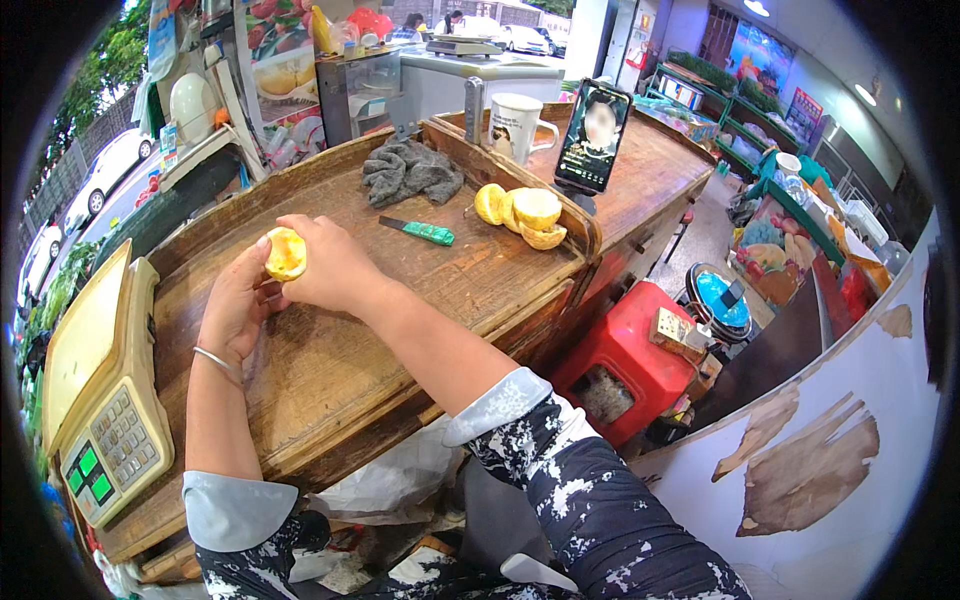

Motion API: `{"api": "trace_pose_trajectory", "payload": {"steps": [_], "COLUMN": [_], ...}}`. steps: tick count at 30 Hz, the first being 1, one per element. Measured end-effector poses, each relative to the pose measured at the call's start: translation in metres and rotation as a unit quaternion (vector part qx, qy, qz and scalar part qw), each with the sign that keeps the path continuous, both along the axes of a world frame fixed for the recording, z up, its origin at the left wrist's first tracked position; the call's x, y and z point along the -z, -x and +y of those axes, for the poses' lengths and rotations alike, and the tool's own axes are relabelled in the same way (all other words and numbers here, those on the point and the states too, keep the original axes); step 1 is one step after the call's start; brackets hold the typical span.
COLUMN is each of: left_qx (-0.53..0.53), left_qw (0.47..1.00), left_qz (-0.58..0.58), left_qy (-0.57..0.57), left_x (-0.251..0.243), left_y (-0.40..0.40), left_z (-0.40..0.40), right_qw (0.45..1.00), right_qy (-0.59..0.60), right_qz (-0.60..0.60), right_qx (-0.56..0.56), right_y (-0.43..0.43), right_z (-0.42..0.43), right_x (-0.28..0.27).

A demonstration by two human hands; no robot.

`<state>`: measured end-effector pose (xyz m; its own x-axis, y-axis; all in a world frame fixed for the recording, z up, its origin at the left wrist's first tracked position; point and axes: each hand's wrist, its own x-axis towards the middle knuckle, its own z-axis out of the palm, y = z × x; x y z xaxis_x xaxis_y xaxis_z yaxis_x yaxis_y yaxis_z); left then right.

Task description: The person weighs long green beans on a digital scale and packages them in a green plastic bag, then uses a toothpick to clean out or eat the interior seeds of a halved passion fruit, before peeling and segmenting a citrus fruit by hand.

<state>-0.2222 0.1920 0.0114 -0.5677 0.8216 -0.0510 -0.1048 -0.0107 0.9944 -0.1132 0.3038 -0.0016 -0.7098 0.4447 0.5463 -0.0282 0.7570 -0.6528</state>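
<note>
Over the left part of the wooden tray table, I hold a cut yellow fruit (286,255) that looks like a passion fruit. Its open side faces up, showing wet yellow-orange flesh inside the rind. My left hand (238,300), with a bangle at the wrist, grips it from the near left. My right hand (330,266) wraps its right side, and the fingertips behind the fruit are hidden. A small knife (420,230), its handle wrapped in green, lies flat to the right of my hands. Several cut yellow rinds (536,211) are piled in the tray's right corner.
A crumpled grey cloth (412,174) lies at the back of the wooden table (450,281). A digital scale (109,397) stands on the left. Beyond the raised rim are a white mug (514,127) and a propped phone (592,135). A red plastic stool (630,360) stands below right.
</note>
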Motion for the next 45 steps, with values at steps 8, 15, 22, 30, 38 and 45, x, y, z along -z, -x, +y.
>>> {"api": "trace_pose_trajectory", "payload": {"steps": [8, 15, 22, 30, 38, 45], "left_qx": [0.049, 0.063, 0.046, 0.014, 0.003, 0.058], "left_qw": [0.988, 0.981, 0.981, 0.988, 0.985, 0.983], "left_qz": [-0.129, -0.143, -0.157, -0.131, -0.131, -0.115], "left_qy": [-0.065, -0.111, -0.103, -0.086, -0.112, -0.134], "left_x": [-0.012, 0.009, 0.007, 0.01, 0.019, 0.029], "left_y": [-0.027, -0.001, -0.006, 0.002, 0.004, 0.025], "left_z": [0.005, 0.01, 0.011, 0.006, 0.008, 0.008], "right_qw": [0.997, 0.997, 0.992, 0.994, 0.996, 0.996], "right_qy": [0.041, -0.008, 0.039, 0.004, -0.018, -0.016], "right_qz": [0.044, -0.001, 0.027, 0.025, 0.004, 0.007], "right_qx": [-0.051, -0.074, -0.115, -0.107, -0.093, -0.091], "right_y": [0.004, 0.005, 0.004, 0.008, 0.005, 0.005], "right_z": [0.005, -0.005, -0.003, -0.005, -0.005, -0.008], "right_x": [0.002, 0.001, 0.003, 0.006, 0.003, 0.002]}}
